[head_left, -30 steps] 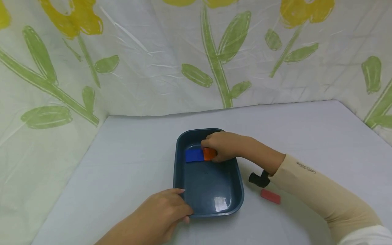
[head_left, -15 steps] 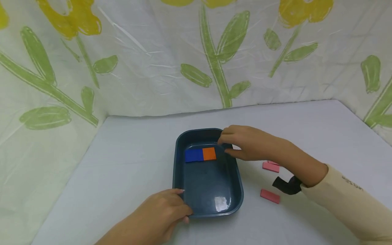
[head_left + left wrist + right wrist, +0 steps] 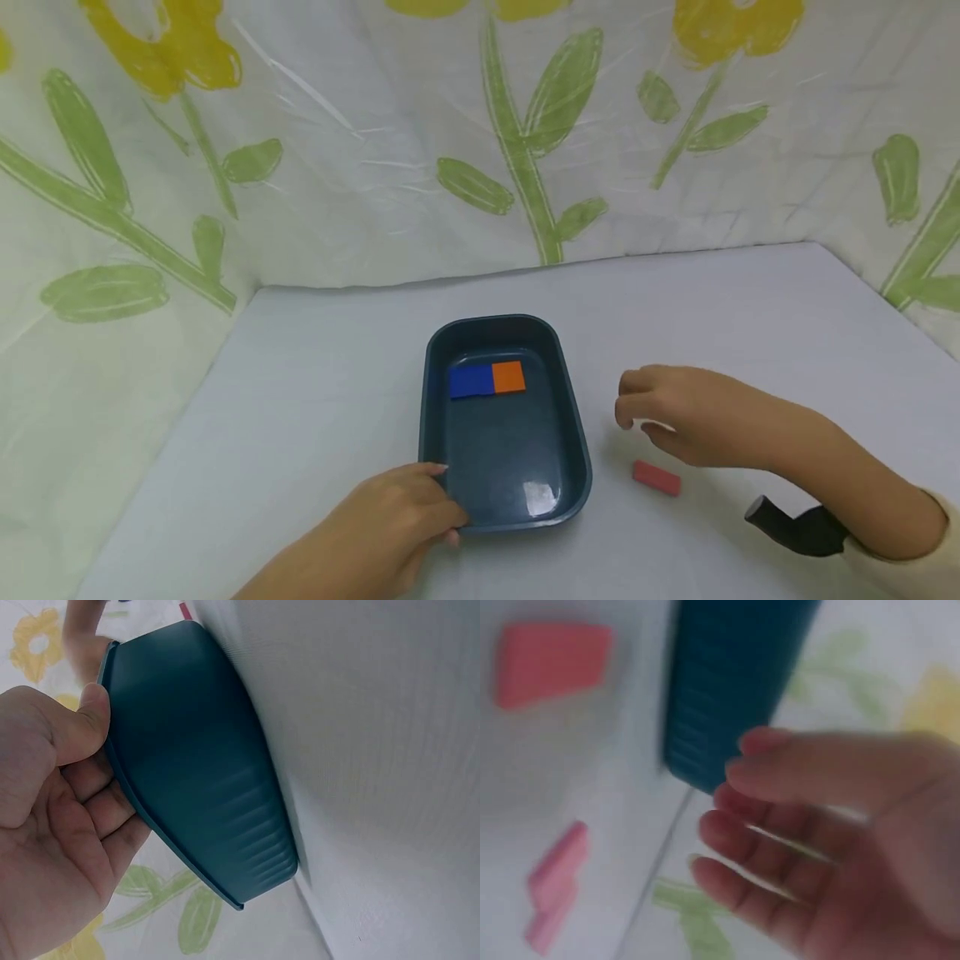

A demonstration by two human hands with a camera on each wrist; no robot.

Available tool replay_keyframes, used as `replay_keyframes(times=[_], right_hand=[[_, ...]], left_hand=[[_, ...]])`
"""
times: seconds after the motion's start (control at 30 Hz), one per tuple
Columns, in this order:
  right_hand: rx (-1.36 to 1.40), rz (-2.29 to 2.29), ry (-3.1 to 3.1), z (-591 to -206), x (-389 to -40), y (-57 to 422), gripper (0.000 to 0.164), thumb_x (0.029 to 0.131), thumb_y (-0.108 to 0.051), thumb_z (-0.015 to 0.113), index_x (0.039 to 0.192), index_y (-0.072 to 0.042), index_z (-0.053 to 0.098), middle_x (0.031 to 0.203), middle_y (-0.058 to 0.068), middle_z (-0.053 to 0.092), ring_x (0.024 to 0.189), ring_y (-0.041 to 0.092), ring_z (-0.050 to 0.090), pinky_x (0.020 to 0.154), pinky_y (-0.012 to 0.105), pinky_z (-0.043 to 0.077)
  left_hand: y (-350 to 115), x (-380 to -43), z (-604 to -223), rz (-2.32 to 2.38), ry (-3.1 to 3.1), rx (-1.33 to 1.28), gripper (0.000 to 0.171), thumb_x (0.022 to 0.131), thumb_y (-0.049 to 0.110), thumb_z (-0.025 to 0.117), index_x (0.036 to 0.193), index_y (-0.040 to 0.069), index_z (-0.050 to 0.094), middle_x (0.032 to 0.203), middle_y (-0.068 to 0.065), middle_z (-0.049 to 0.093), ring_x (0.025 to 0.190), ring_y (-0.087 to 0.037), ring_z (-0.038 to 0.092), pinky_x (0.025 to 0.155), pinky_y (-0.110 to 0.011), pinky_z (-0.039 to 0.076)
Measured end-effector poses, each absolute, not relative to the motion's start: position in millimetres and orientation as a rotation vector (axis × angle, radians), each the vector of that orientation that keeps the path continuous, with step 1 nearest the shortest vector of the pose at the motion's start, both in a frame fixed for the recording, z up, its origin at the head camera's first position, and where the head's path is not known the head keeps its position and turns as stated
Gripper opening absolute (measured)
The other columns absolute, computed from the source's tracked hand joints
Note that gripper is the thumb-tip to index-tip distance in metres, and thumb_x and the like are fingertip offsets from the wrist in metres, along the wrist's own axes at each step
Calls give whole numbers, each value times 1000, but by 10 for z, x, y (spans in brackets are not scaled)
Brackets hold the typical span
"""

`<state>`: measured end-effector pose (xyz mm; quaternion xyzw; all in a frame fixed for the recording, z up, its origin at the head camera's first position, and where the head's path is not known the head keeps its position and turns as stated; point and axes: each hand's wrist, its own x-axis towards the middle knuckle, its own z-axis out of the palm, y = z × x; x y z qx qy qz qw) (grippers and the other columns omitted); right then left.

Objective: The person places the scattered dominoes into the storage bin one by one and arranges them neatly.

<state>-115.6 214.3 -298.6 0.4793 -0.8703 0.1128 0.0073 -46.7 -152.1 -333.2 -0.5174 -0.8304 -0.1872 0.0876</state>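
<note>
My left hand [image 3: 386, 525] grips the near-left rim of a dark teal plastic tray [image 3: 517, 483]; in the left wrist view the thumb lies on one side of the tray's rim [image 3: 131, 791] and the fingers on the other. Inside, toward the far end, a flat blue piece [image 3: 471, 381] lies against a flat orange piece [image 3: 509, 377]. To the right of the tray, my right hand [image 3: 705, 417] hovers over the table, fingers loosely bent and holding nothing. A reddish-pink rectangular block [image 3: 656, 478] lies just below it. Several pink blocks show, blurred, in the right wrist view.
A white-covered table [image 3: 330, 375] extends around the tray. Behind it hangs a pale sheet with painted flowers [image 3: 472, 187]. A black device [image 3: 795, 529] is worn at the right wrist.
My right hand has let go of the orange piece, left the tray and moved right and nearer, over the pink blocks. My left hand stays on the rim.
</note>
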Motion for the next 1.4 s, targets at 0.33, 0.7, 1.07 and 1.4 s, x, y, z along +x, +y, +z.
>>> replay_keyframes(times=[0.33,0.7,1.07,1.4], right_hand=[[1354,337,-2996,-3361,-860,2222,42,76,-8,85,111,-26,70,105,-6,54,77,6,56,66,24,57],[1348,426,-3007,-3431,-782,2164,40,76,-11,87,111,-19,68,112,-3,57,89,11,59,72,25,59],[1404,315,-2831,-3423,-814,2172,35,72,-6,89,101,-17,72,101,-5,62,90,13,59,75,25,59],[1401,345,-2834,-3431,-823,2181,34,71,-7,90,100,-18,74,100,-4,63,92,14,61,76,26,60]], left_hand=[[-1522,-464,-3303,-583,-2537,-1530,9,86,5,76,90,12,73,83,12,70,82,0,63,97,-44,53],[-1519,-464,-3309,-582,-2546,-1531,8,87,7,77,91,12,73,83,12,70,81,1,62,98,-44,53],[-1522,-447,-3294,-595,-2593,-1504,2,91,10,73,89,11,74,84,11,70,83,1,63,99,-44,53],[-1516,-446,-3311,-611,-2579,-1509,5,88,7,75,90,12,74,84,11,70,82,1,63,99,-44,53]])
